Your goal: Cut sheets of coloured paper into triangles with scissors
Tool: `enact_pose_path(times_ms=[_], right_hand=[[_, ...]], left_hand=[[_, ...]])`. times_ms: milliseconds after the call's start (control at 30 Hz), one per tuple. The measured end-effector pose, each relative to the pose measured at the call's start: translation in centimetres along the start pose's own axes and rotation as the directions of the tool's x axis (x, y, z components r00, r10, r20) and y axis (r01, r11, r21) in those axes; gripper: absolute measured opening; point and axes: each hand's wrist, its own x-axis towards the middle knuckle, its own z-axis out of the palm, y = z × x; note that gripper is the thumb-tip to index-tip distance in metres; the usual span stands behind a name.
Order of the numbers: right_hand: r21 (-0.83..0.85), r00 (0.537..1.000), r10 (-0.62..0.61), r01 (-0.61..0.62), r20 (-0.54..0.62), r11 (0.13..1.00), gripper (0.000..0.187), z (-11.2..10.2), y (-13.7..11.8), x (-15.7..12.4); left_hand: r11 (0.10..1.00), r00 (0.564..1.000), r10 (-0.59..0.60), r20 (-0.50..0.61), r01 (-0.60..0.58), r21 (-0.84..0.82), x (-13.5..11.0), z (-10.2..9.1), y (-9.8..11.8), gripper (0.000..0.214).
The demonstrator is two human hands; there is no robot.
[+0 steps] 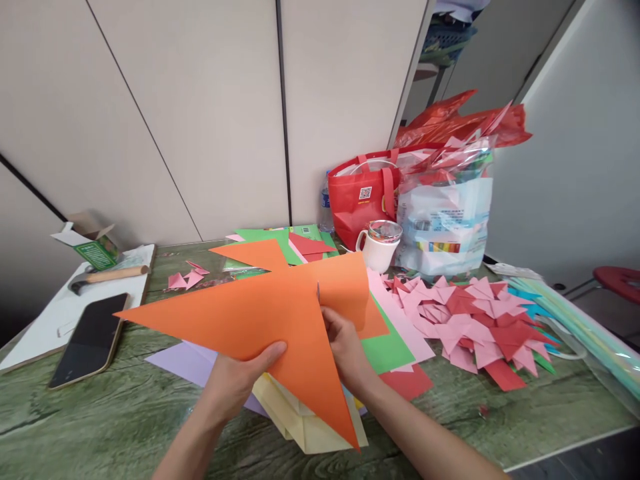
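A large sheet of orange paper [260, 313], partly folded or split, spans both hands above the table. My left hand [235, 380] is closed on its lower edge, thumb on top and fingers hidden beneath. My right hand [347, 347] is closed at the inner edge, where the paper's right part curls up. Just above those fingers shows a thin dark tip [318, 292]; what it belongs to is hidden. Under the orange sheet lie cream folded paper [320, 430], lilac paper [187, 360], green paper [390, 347] and red paper [407, 381].
Pink and red folded paper pieces [470, 317] are heaped on the right. Behind stand a white mug [381, 248], a red bag [360, 207] and a clear plastic bag [443, 220]. On the left lie a phone [90, 340], a hammer [113, 275] and a small box [95, 247].
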Motion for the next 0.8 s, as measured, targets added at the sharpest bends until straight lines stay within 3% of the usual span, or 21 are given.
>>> enact_pose_path(times_ms=[367,800], right_hand=[[-0.017,0.996,0.065,-0.064,0.055,0.998,0.017,-0.20,0.76,0.04],[-0.023,0.992,0.101,-0.100,0.075,0.995,0.020,-0.20,0.34,0.21]], left_hand=[[0.997,0.995,-0.077,-0.069,0.079,0.016,-0.47,-0.81,0.02,0.064],[0.991,0.992,-0.120,-0.041,0.118,-0.066,-0.42,-0.78,0.06,0.055]])
